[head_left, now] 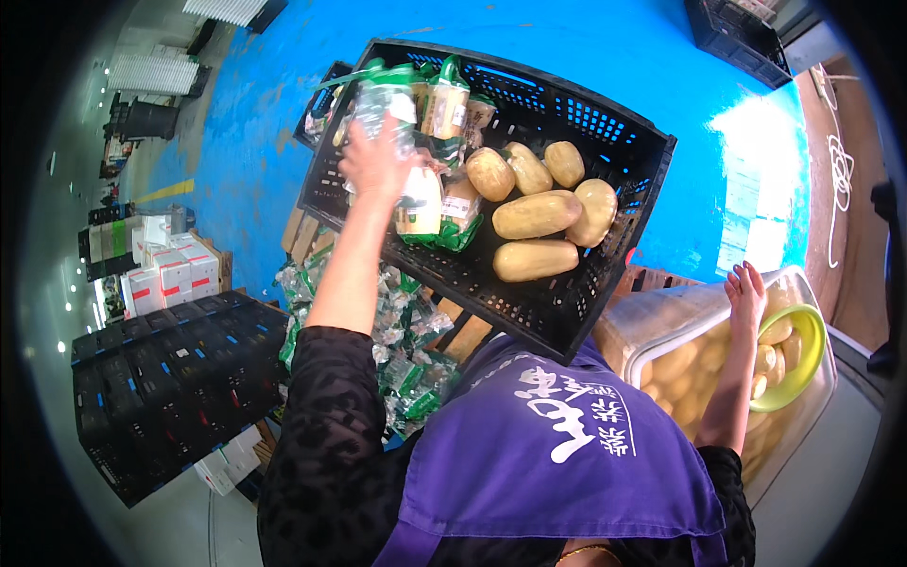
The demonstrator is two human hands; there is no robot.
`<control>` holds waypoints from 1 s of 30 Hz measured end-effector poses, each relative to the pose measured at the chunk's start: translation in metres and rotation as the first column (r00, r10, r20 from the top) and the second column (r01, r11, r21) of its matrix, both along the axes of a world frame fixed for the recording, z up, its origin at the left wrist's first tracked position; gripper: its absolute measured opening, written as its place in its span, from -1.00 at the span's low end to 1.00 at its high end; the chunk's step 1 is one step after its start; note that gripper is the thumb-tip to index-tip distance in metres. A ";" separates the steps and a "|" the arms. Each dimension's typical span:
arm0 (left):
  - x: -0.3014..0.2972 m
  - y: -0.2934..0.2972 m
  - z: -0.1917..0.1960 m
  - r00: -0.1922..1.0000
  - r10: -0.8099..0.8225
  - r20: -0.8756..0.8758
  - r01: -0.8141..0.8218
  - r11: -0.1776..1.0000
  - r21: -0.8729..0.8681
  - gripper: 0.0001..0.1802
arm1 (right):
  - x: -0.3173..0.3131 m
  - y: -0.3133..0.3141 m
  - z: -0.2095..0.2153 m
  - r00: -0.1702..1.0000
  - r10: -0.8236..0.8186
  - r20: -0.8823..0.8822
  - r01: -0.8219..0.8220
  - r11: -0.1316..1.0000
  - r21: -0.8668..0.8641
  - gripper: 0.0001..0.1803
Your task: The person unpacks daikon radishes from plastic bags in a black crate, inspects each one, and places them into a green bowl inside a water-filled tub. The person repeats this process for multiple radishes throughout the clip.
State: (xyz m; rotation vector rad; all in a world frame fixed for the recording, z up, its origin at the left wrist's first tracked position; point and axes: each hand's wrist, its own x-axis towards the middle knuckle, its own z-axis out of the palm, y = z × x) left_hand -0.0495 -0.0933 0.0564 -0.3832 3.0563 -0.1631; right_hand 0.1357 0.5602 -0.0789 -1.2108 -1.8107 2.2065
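Note:
A black plastic crate (605, 132) lies in front of me. In its right part are several loose, oblong yellow-brown root vegetables (538, 214); I cannot tell if they are lotus root pieces or potatoes. Several clear and green bags of packed vegetables (446, 109) fill the left part. Over these, my left hand (378, 161) is blurred by motion, its fingers closed on a clear plastic bag with green edges (385, 94). My right hand (744, 286) is raised beside the bin at the right, fingers loosely apart and nothing in them.
A big pale bin (619, 331) of the same vegetables stands at the right, with a yellow-green basket (814, 364) in it. Below the crate lies a heap of clear and green bags (406, 354). Stacked black crates (179, 378) and white boxes (175, 269) stand at the left.

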 end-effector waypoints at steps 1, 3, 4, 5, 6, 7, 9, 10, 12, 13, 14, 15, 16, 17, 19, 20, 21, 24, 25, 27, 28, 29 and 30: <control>0.001 0.002 -0.018 0.997 -0.071 0.026 0.071 0.997 0.018 0.02 | -0.013 -0.015 0.011 0.999 0.036 -0.010 -0.036 0.999 0.000 -0.58; 0.000 0.021 -0.041 0.994 -0.108 0.011 0.108 0.994 0.011 -0.06 | -0.031 -0.031 0.015 0.992 0.120 -0.044 -0.120 0.993 0.003 -0.59; -0.001 0.028 -0.044 0.994 -0.107 -0.011 0.107 0.994 0.024 -0.12 | -0.041 -0.038 0.017 0.985 0.160 -0.063 -0.160 0.987 0.006 -0.59; -0.004 0.025 -0.048 0.993 -0.115 0.038 0.112 0.990 0.085 -0.15 | -0.052 -0.052 0.024 0.979 0.200 -0.040 -0.198 0.979 0.057 -0.61; -0.008 0.019 -0.054 0.989 -0.117 0.086 0.103 0.984 0.146 -0.17 | -0.065 -0.072 0.035 0.969 0.242 -0.042 -0.236 0.964 0.119 -0.64; -0.011 0.013 -0.061 0.984 -0.120 0.130 0.091 0.974 0.205 -0.20 | -0.079 -0.092 0.046 0.948 0.310 -0.073 -0.289 0.933 0.213 -0.64; -0.011 -0.042 -0.087 0.997 -0.008 -0.072 0.043 0.865 0.499 -0.35 | -0.108 -0.143 0.070 0.881 0.459 -0.112 -0.392 0.843 0.370 -0.68; -0.008 -0.051 -0.076 0.986 0.010 -0.164 0.085 0.823 0.562 -0.41 | -0.120 -0.172 0.086 0.846 0.522 -0.113 -0.429 0.790 0.438 -0.71; 0.015 -0.051 -0.010 0.923 -0.069 -0.379 0.249 0.858 0.450 -0.42 | -0.140 -0.232 0.112 0.773 0.621 -0.127 -0.532 0.745 0.404 -0.72; 0.028 -0.067 0.011 0.890 -0.065 -0.452 0.268 0.876 0.401 -0.37 | -0.149 -0.261 0.119 0.689 0.718 -0.096 -0.595 0.637 0.490 -0.70; 0.050 -0.090 0.032 0.856 -0.010 -0.517 0.240 0.893 0.380 -0.34 | -0.159 -0.290 0.127 0.580 0.813 -0.057 -0.655 0.506 0.561 -0.68; 0.074 -0.123 0.044 0.823 -0.030 -0.568 0.209 0.945 0.253 -0.32 | -0.170 -0.320 0.129 0.480 0.877 -0.023 -0.683 0.390 0.617 -0.64; 0.101 -0.144 0.065 0.822 -0.025 -0.569 0.163 0.968 0.192 -0.30 | -0.182 -0.346 0.126 0.383 0.923 0.018 -0.695 0.275 0.665 -0.59; 0.127 -0.169 0.074 0.824 0.022 -0.566 0.088 0.982 0.166 -0.29 | -0.196 -0.369 0.110 0.309 0.951 0.006 -0.659 0.209 0.722 -0.55; 0.180 -0.222 0.077 0.842 0.094 -0.531 -0.044 0.993 0.106 -0.25 | -0.223 -0.412 0.069 0.230 0.973 0.034 -0.580 0.109 0.807 -0.46; 0.217 -0.250 0.072 0.860 0.136 -0.493 -0.123 0.991 0.058 -0.22 | -0.234 -0.438 0.055 0.206 0.977 0.059 -0.553 0.066 0.831 -0.42; 0.261 -0.279 0.059 0.879 0.271 -0.392 -0.279 0.960 0.037 -0.19 | -0.243 -0.466 0.050 0.190 0.974 0.125 -0.634 0.024 0.773 -0.39; 0.333 -0.284 0.048 0.701 0.703 -0.119 -0.713 0.687 -0.140 -0.01 | -0.251 -0.522 0.039 0.137 0.926 0.352 -0.735 -0.143 0.663 -0.24; 0.360 -0.304 0.030 0.651 0.753 -0.093 -0.757 0.634 -0.159 0.03 | -0.248 -0.530 0.039 0.157 0.913 0.378 -0.752 -0.137 0.645 -0.25; 0.392 -0.296 0.015 0.746 0.652 -0.138 -0.665 0.740 -0.101 -0.05 | -0.237 -0.543 0.048 0.177 0.893 0.414 -0.739 -0.157 0.655 -0.33; 0.411 -0.303 0.002 0.805 0.561 -0.190 -0.582 0.810 -0.071 -0.08 | -0.234 -0.545 0.044 0.182 0.893 0.411 -0.709 -0.171 0.684 -0.38; 0.389 -0.285 0.003 0.834 0.518 -0.192 -0.533 0.846 -0.032 -0.25 | -0.244 -0.535 0.026 0.211 0.898 0.387 -0.655 -0.164 0.738 -0.41; 0.388 -0.283 -0.001 0.873 0.448 -0.194 -0.447 0.893 0.052 -0.30 | -0.244 -0.532 0.019 0.215 0.915 0.341 -0.599 -0.152 0.786 -0.47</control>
